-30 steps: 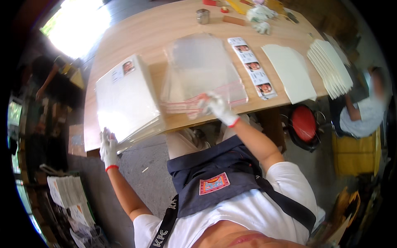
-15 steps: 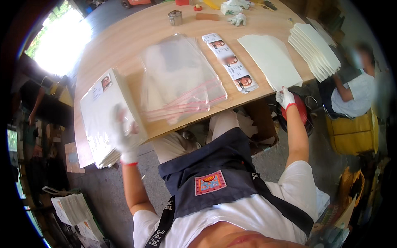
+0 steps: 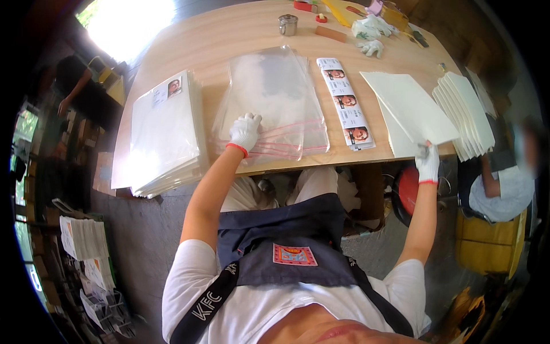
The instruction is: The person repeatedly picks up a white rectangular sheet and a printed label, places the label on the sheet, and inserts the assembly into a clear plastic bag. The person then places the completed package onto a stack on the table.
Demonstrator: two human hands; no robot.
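Here the left hand (image 3: 245, 131) lies flat, fingers spread, on the stack of clear bags (image 3: 274, 100). It presses down near the red zip edges, likely so the slippery bags stay put and the top one can be slid off. The bags lie in the middle of the tabletop (image 3: 229, 34), right in front of the person, with their open ends near the front edge where they are easy to reach.

The right hand (image 3: 427, 162) pinches the near corner of a cream sheet (image 3: 409, 109), closed on it at the tabletop's edge. The sheet is lifted a bit and tilted over the other cream sheets below it. A fanned pile of sheets (image 3: 465, 112) sits just beside it, spread so each one can be picked off alone.

Between the bags and the sheets lies a strip of picture labels (image 3: 345, 103). On the far left sits a tall pile of filled packs (image 3: 163, 135), out of the way. Spare white gloves (image 3: 369, 28) and a small metal cup (image 3: 287, 24) rest at the far side.

Both hands wear white gloves, maybe to keep things clean.
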